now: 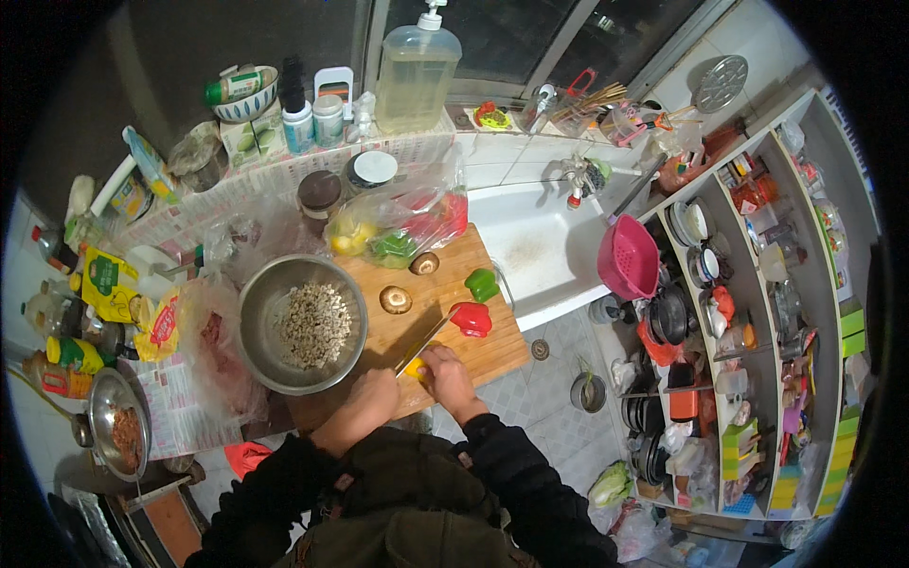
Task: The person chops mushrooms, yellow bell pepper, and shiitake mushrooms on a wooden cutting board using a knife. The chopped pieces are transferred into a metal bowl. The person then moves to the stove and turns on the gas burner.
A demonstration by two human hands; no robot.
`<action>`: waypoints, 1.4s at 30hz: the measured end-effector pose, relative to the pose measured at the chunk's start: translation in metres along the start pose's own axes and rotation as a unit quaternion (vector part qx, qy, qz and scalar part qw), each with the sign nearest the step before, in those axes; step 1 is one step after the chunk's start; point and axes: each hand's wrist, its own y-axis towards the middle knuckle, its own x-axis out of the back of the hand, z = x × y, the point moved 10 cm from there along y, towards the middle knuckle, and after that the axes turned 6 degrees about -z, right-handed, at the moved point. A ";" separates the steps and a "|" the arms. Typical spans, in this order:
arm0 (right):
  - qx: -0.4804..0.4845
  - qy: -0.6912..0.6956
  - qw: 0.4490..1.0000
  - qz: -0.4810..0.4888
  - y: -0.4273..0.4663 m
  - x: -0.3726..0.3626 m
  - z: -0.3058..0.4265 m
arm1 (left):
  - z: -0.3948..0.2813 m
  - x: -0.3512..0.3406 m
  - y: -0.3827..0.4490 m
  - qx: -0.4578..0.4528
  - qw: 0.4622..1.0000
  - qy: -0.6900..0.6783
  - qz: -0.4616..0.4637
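Note:
My left hand (pixel 373 403) grips the handle of a kitchen knife (pixel 426 343), whose blade points away from me across a wooden cutting board (pixel 501 351). Under the fingers of my right hand (pixel 449 378) is a piece of yellow bell pepper (pixel 415 367), pressed against the board beside the blade; the hand partly covers it. Close to the knife tip lies a red bell pepper piece (pixel 471 320), with a green one (pixel 482 285) behind it. Two mushrooms (pixel 395 299) rest farther left. A steel bowl (pixel 256 355) of finely chopped pieces (pixel 317 324) stands left of the knife, overlapping the board.
A plastic bag of peppers (pixel 405 220) lies at the board's far edge. Beyond the board's right side is a white sink (pixel 540 241) with a pink basket (pixel 628 257). Bags (pixel 220 348) and a metal dish of brown food (pixel 126 437) are at left; crowded shelves (pixel 717 341) stand right.

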 end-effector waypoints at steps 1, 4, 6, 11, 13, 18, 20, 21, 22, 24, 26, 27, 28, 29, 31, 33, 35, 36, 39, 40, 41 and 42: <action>-0.005 -0.007 1.000 0.002 0.000 0.000 -0.002 | 0.002 -0.002 -0.002 0.004 1.000 0.006 0.007; -0.011 -0.009 1.000 0.006 -0.003 -0.003 -0.002 | 0.002 0.000 -0.002 -0.006 1.000 0.002 -0.009; 0.006 -0.007 1.000 0.002 -0.002 -0.002 -0.001 | -0.001 0.002 0.003 -0.013 1.000 0.002 -0.022; 0.002 0.004 1.000 -0.001 -0.001 -0.001 -0.003 | 0.004 0.002 -0.002 0.011 1.000 -0.018 -0.002; 0.000 0.003 1.000 0.001 -0.002 -0.002 -0.002 | 0.008 0.005 -0.010 0.015 1.000 -0.021 -0.002; 0.016 0.000 1.000 -0.012 -0.002 0.001 0.002 | 0.003 0.002 -0.018 0.006 1.000 0.000 0.008; 0.013 -0.013 1.000 0.008 -0.002 -0.002 0.001 | 0.001 -0.002 -0.016 0.015 1.000 0.010 0.024; 0.022 -0.014 1.000 -0.001 -0.002 0.000 0.003 | 0.001 -0.002 -0.015 0.023 0.999 0.019 0.028; 0.005 -0.026 0.999 0.019 -0.002 -0.004 0.000 | -0.002 -0.001 -0.014 0.018 0.999 0.007 0.027; -0.002 -0.029 0.999 0.025 -0.002 -0.005 -0.001 | -0.002 0.001 -0.013 0.024 0.999 -0.006 0.023; -0.008 -0.029 0.999 0.031 -0.002 -0.006 -0.002 | -0.001 0.000 -0.012 0.021 0.999 -0.004 0.034; 0.005 -0.020 1.000 0.010 -0.002 -0.002 0.000 | 0.002 0.000 -0.011 0.022 0.999 0.006 0.038; -0.004 -0.027 0.999 0.016 -0.002 -0.004 -0.003 | 0.002 -0.004 -0.008 0.018 0.999 -0.001 0.047; -0.005 -0.024 1.000 0.008 -0.002 -0.003 -0.003 | 0.004 -0.007 -0.005 0.024 0.998 0.000 0.055; -0.013 -0.013 1.000 0.001 -0.005 -0.005 -0.002 | 0.011 -0.013 -0.004 0.031 0.998 0.002 0.056; -0.011 -0.003 1.000 -0.015 -0.004 -0.003 -0.004 | 0.009 -0.014 0.005 0.017 0.999 0.004 0.032; -0.007 0.001 1.000 -0.020 -0.004 -0.003 -0.003 | 0.013 -0.011 0.002 0.021 1.000 -0.018 -0.001; -0.002 0.005 1.000 -0.031 -0.003 0.000 -0.003 | 0.013 -0.008 0.001 0.012 0.999 -0.028 -0.011; -0.036 -0.004 0.999 0.013 -0.004 -0.007 -0.010 | 0.013 -0.004 -0.011 -0.008 1.000 -0.015 -0.012; -0.029 -0.002 1.000 0.012 -0.003 -0.006 -0.008 | 0.013 -0.002 -0.014 -0.015 1.000 0.002 -0.004; -0.022 -0.002 1.000 0.011 -0.003 -0.005 -0.007 | 0.013 0.000 -0.016 -0.019 1.000 0.007 0.000; -0.010 0.003 1.000 -0.002 -0.003 -0.003 -0.005 | 0.014 0.000 -0.018 -0.025 0.999 0.015 0.012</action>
